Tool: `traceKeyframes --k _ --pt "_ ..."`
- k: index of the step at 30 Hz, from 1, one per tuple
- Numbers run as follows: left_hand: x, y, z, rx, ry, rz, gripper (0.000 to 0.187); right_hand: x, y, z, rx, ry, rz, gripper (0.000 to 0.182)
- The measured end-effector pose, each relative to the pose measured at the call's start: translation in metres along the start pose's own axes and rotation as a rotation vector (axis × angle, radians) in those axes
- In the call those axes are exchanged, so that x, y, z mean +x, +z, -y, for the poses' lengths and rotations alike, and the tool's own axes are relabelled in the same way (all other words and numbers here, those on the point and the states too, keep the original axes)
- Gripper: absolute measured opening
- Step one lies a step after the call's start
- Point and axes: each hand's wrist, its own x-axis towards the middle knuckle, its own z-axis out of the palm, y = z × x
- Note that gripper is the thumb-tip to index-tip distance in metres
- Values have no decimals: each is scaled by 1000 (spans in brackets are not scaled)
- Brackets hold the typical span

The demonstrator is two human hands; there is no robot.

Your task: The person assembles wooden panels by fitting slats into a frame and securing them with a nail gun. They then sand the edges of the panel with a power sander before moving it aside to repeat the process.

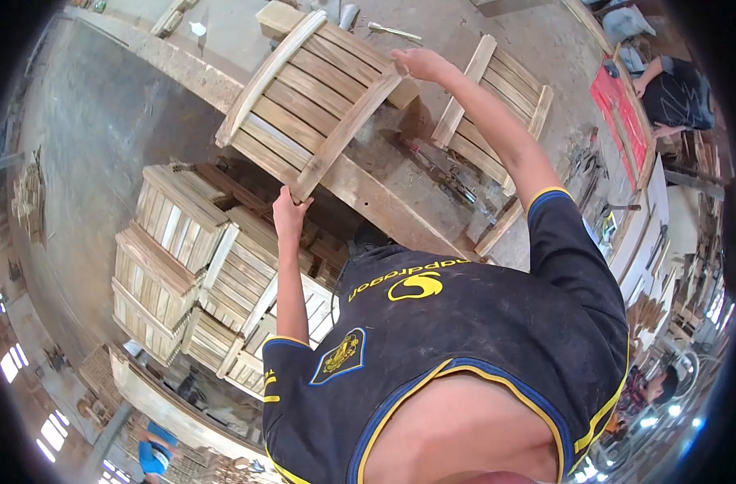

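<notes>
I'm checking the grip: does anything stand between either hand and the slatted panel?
Nothing visible does. The left hand and right hand directly touch opposite ends of the near rail of the panel.

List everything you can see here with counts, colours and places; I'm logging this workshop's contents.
Curved slatted wooden panel: one, light brown, between the hands
Flat slatted wooden panel: one, light brown, right of it
Slatted wooden panels: several, stacked, light brown, lower left
Wooden block: one, tan, top centre
Metal tool, type unclear: at least one, silver and red, below the flat panel
Red sheet: one, far right
Wood scraps: pile, brown, far left
Co-workers: at least three; black top right, blue top lower left, plaid top lower right
Jersey: one, black, blue and yellow trim, on the wearer
Left hand, right hand: one each, bare, gripping the curved panel
</notes>
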Motion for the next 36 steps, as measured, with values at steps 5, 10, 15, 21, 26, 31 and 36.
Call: traceKeyframes --k 5,10,15,21,26,31,36 --pt "0 -4 -6 -61 36 -50 44 7 -1 -5 -120 -133 71 23" --pt "1 -2 -6 -82 71 -61 44 6 -6 -5 -113 -101 105 20" --pt "3 3 2 -133 38 -40 43 2 -20 -7 -15 -167 139 22" --pt "-15 29 3 -34 -91 -293 46 -4 20 -28 247 50 -296 26" --pt "-36 53 -9 44 -479 -341 41 -42 47 -4 340 327 -355 23" --pt "-29 64 -14 -3 -363 -416 34 -42 57 2 299 274 -445 25" --pt "-30 58 -17 58 -436 -308 31 -47 40 1 318 196 -479 23"
